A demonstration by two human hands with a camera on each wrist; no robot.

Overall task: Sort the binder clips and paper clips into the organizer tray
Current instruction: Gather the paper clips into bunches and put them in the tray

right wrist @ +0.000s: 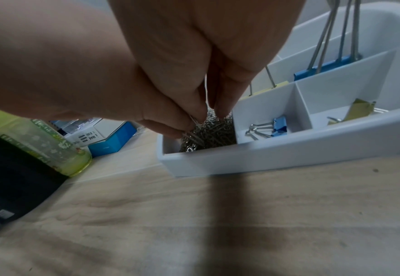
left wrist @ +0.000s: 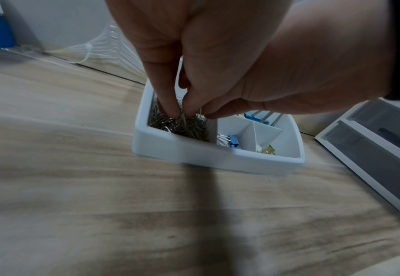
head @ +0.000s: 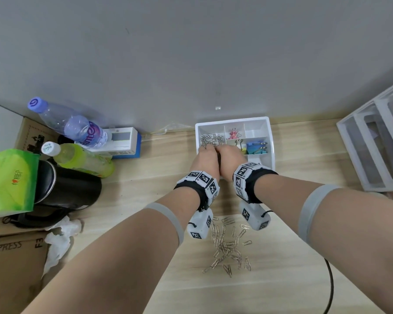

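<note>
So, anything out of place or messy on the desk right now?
Yes. A scatter of paper clips lies loose on the desk, short of the tray. Both hands, left and right, are at the tray's paper clip compartment. Crumpled tissue lies by the black bag.

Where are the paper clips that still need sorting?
In the head view, the loose paper clips lie scattered on the wooden desk between the two forearms, nearer the person than the white organizer tray.
</note>
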